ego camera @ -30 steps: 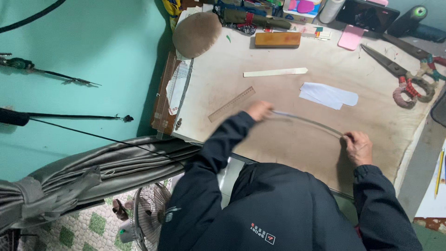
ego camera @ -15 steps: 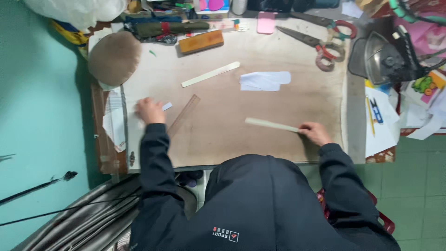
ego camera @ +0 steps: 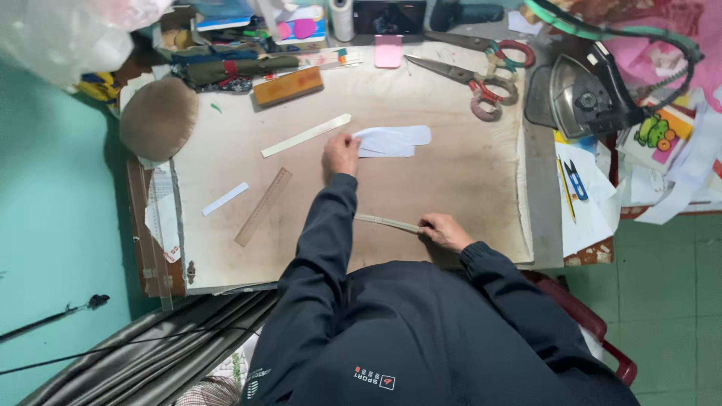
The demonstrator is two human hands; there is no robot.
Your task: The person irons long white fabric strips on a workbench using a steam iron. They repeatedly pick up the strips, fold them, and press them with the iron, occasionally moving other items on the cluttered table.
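I see my left hand (ego camera: 341, 156) laid flat-fingered on the pale blue-white cut fabric piece (ego camera: 393, 140) mid-worktop (ego camera: 466, 195), its grip unclosed, while my right hand (ego camera: 445, 230) pinches the thin cream strip (ego camera: 387, 222) near me.

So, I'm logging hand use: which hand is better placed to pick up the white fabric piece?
Left, probably. The left hand already touches the white fabric piece, while the right hand sits nearer the body, pinning a pale strip.
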